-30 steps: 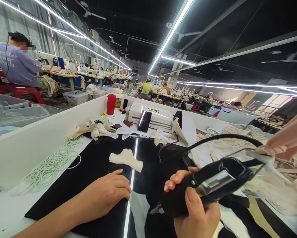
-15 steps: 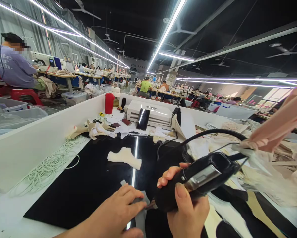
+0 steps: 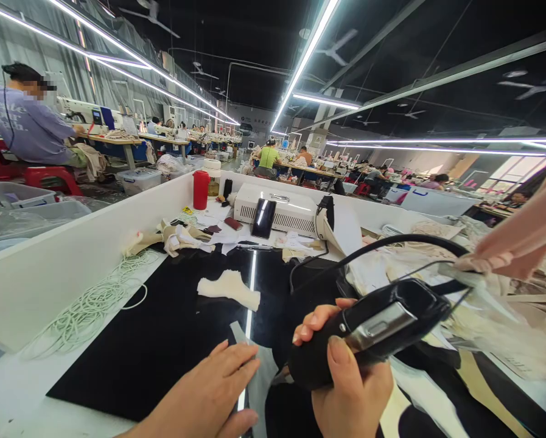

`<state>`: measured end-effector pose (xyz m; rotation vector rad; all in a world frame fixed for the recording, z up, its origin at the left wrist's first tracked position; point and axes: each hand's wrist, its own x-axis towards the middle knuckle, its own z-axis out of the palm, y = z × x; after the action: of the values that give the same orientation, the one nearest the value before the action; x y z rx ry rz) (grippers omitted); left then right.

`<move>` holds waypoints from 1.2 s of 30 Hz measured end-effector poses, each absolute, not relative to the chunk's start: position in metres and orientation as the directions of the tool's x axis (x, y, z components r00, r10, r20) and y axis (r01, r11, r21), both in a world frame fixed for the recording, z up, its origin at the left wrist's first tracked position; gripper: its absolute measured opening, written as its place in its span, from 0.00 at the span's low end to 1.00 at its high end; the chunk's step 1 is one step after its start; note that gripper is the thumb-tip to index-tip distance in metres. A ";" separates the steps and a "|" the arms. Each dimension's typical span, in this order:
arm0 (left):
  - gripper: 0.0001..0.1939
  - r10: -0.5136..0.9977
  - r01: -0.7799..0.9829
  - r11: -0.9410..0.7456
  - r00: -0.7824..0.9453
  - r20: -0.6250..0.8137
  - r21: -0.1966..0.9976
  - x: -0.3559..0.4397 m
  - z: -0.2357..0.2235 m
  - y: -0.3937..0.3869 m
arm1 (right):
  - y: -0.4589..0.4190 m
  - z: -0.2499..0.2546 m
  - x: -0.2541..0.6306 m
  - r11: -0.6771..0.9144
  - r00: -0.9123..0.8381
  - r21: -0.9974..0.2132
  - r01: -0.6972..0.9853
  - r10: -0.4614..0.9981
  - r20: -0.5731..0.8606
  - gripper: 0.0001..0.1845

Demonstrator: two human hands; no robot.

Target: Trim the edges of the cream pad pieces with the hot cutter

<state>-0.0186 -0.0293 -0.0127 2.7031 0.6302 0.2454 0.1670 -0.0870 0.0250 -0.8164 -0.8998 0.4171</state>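
My right hand grips a black corded iron, fingers wrapped round its handle and thumb along its near side. The iron's narrow tip points left, beside a thin grey piece of material on the black board. My left hand lies with fingers stretched out at the left edge of the grey piece, holding nothing. Whether its fingertips touch the piece, I cannot tell. Farther up the board is a cream padded cutout. The iron's underside is hidden.
A pale green cord tangle lies left. A white vented machine, a phone and a red flask stand at the back. The iron's cable and pink cloth hang at right, over cream fabric heaps.
My left hand has drawn back to the left, uncovering more of the grey piece. My right hand and the iron have shifted slightly right.
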 end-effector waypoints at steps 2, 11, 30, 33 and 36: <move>0.33 0.432 0.391 -0.875 0.897 0.093 0.285 -0.015 -0.021 -0.033 | -0.086 0.025 0.166 0.639 0.572 -0.769 0.019 0.624 0.533 0.15; 0.32 0.334 0.345 -0.938 0.918 0.212 -0.019 -0.006 -0.036 -0.037 | -0.084 0.026 0.165 0.654 0.552 -0.756 0.028 0.621 0.557 0.15; 0.33 0.386 0.356 -0.912 0.913 0.132 0.205 -0.007 -0.035 -0.036 | -0.086 0.023 0.173 0.623 0.578 -0.779 0.074 0.609 0.543 0.14; 0.33 0.398 0.360 -0.905 0.905 0.151 0.229 -0.008 -0.037 -0.035 | -0.086 0.022 0.173 0.619 0.589 -0.781 0.075 0.605 0.536 0.14; 0.33 0.394 0.356 -0.904 0.909 0.139 0.235 -0.009 -0.035 -0.035 | -0.085 0.023 0.172 0.613 0.596 -0.786 0.086 0.600 0.533 0.14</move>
<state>-0.0086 -0.0352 -0.0354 2.8668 0.5692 0.2707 0.1719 -0.0848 0.0226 -0.8794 -0.9013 0.3481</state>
